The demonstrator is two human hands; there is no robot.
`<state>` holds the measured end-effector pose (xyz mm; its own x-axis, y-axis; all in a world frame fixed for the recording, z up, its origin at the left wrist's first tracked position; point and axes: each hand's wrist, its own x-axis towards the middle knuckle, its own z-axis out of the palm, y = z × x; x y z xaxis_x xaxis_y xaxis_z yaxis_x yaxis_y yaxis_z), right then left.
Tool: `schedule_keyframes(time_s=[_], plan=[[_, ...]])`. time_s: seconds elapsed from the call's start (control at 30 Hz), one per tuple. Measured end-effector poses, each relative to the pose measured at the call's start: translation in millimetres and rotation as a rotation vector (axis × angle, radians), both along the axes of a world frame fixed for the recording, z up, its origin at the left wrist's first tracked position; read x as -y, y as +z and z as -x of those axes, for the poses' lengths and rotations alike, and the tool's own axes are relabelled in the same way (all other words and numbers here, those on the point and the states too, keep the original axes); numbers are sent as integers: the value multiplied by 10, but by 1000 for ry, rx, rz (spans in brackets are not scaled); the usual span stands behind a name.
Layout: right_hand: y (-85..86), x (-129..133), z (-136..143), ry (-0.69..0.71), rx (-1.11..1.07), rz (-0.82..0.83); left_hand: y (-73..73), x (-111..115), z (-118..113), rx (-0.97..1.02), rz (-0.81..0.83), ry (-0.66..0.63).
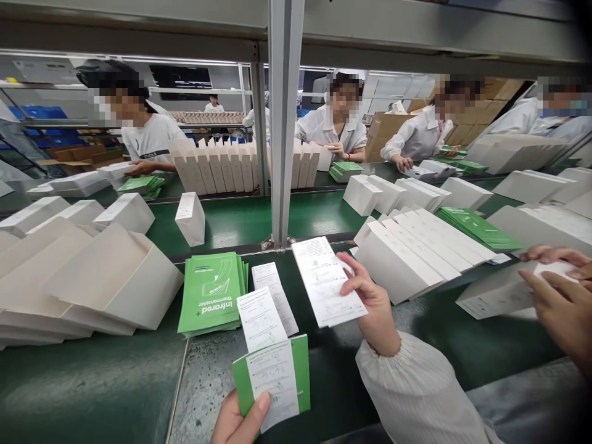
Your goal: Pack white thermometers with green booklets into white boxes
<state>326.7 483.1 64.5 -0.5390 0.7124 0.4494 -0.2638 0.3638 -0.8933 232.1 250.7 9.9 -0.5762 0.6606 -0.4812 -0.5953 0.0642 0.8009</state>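
Head view: I see the left hand (241, 422) cut off by the lower edge, its fingers partly hidden, pinching a green booklet (303, 373) and white leaflet (275, 385) above the counter (210, 376); the right hand (374, 303) grips white sheets (324, 280), their small print unreadable.

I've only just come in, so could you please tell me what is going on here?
The left hand holds a green booklet with a printed slip on it; the right hand holds printed white paper. A stack of green booklets sits nearby, with open white boxes to its left. At far right, another person's hands are at a white box.
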Motion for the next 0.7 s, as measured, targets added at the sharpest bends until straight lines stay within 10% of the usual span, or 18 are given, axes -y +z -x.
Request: schedule_keyframes(time_s=[0.3,0.57,0.7], plan=[[310,142,33,-179,367,-354,143,-106,-28,-318,-33,-203],[229,333,519,86,568,-417,337,-281,-26,-720,-111,-428],[165,333,601,282,602,-154,286,-269,7,-716,-88,-490]])
